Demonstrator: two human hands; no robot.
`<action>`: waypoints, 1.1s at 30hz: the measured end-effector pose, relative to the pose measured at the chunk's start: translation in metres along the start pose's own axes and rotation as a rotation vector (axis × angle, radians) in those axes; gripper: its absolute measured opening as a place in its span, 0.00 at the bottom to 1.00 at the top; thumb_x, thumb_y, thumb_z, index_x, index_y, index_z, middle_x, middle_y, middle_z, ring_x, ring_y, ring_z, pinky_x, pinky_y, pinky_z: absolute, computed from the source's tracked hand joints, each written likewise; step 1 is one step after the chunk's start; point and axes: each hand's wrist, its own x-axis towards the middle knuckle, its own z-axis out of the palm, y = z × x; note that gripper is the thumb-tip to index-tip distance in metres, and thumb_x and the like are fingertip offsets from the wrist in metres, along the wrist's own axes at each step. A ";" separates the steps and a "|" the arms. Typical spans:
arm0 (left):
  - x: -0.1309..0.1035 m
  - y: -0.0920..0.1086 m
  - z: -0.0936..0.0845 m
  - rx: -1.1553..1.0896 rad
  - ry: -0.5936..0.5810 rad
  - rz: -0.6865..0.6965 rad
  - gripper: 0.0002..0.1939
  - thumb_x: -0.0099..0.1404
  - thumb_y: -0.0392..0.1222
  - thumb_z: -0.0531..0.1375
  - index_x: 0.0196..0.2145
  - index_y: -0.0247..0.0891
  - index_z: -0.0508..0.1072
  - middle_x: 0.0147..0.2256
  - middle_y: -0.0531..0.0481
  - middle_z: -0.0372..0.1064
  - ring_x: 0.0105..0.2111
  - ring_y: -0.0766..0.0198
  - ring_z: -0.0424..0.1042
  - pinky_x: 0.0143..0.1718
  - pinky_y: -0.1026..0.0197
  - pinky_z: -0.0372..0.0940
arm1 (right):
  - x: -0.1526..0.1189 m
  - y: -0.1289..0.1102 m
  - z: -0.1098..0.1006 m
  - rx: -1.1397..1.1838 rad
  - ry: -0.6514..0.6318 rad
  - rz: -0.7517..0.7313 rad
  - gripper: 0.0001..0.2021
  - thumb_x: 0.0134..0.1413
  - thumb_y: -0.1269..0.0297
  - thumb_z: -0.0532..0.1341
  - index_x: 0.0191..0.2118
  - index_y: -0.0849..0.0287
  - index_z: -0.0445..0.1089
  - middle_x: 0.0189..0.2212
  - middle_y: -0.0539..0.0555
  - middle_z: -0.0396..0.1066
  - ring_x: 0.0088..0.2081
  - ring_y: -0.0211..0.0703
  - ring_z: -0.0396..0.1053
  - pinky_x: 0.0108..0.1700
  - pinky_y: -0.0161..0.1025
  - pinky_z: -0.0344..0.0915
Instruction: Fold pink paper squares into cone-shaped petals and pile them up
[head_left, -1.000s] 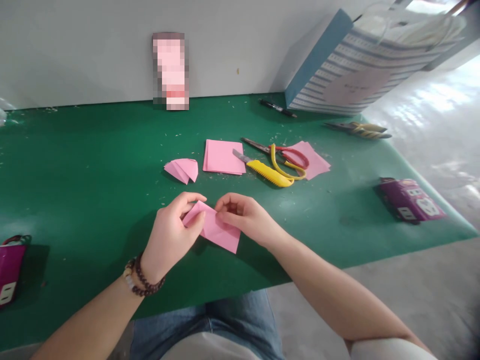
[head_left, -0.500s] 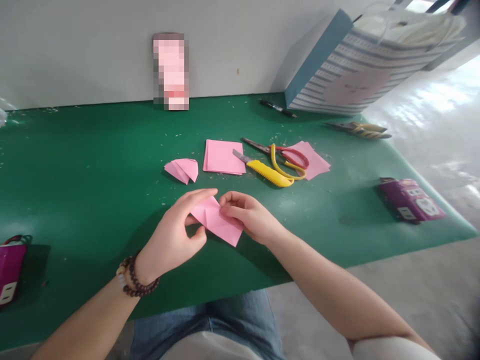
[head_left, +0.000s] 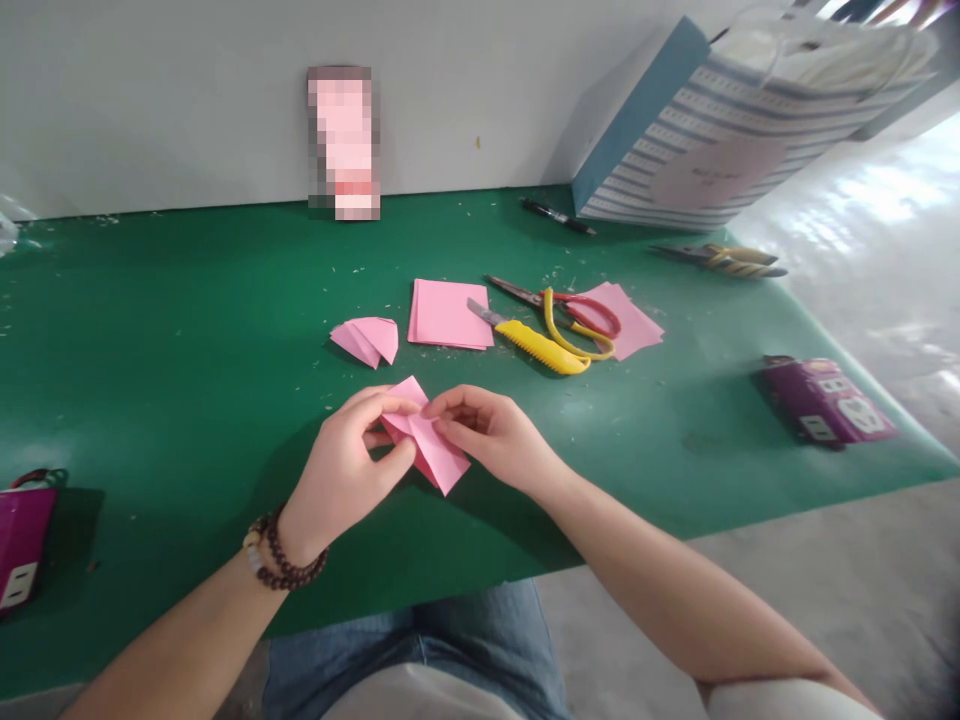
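Note:
A creased, partly folded sheet of pink paper (head_left: 439, 452) is held just above the green table between both hands. My left hand (head_left: 360, 450), with beaded bracelets at its wrist, grips the paper's left side between thumb and fingers. My right hand (head_left: 499, 430) pinches its upper right edge with thumb and forefinger; the other fingers are curled. Just beyond my left hand lies a folded pink paper piece (head_left: 367, 340). A stack of square pink paper (head_left: 448, 315) lies farther back, with the blade of a yellow utility knife (head_left: 544, 347) over its right edge.
Scissors (head_left: 555, 300) with red and yellow handles lie across more pink paper (head_left: 636, 325). Pliers (head_left: 724, 260), a pen (head_left: 559, 217) and a striped paper bag (head_left: 697, 150) are at the back right. Purple power strips (head_left: 829, 400) sit at both sides. A pixelated object (head_left: 345, 145) leans on the wall.
The pink paper has been turned and bent, so its flaps now stand at a different angle. My left fingers have closed on it, and my right fingertips have moved slightly left.

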 end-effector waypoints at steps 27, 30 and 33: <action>-0.004 -0.003 0.007 0.489 0.173 0.410 0.05 0.65 0.32 0.60 0.39 0.38 0.71 0.41 0.47 0.76 0.42 0.62 0.77 0.42 0.63 0.72 | -0.010 -0.001 0.001 -0.756 0.118 -0.364 0.09 0.50 0.75 0.63 0.37 0.56 0.72 0.35 0.52 0.77 0.36 0.43 0.74 0.39 0.38 0.69; -0.005 -0.002 0.008 0.476 0.187 0.386 0.12 0.64 0.29 0.58 0.44 0.39 0.70 0.45 0.48 0.76 0.44 0.62 0.76 0.44 0.63 0.72 | -0.012 0.001 0.002 -0.796 0.155 -0.427 0.08 0.52 0.73 0.62 0.39 0.55 0.71 0.36 0.53 0.77 0.36 0.43 0.74 0.38 0.37 0.68; -0.005 0.000 0.009 0.473 0.172 0.361 0.15 0.64 0.28 0.58 0.47 0.39 0.70 0.46 0.48 0.75 0.45 0.62 0.76 0.45 0.64 0.71 | -0.014 0.001 0.003 -0.802 0.176 -0.456 0.11 0.53 0.74 0.60 0.41 0.55 0.70 0.38 0.54 0.75 0.37 0.42 0.73 0.36 0.36 0.69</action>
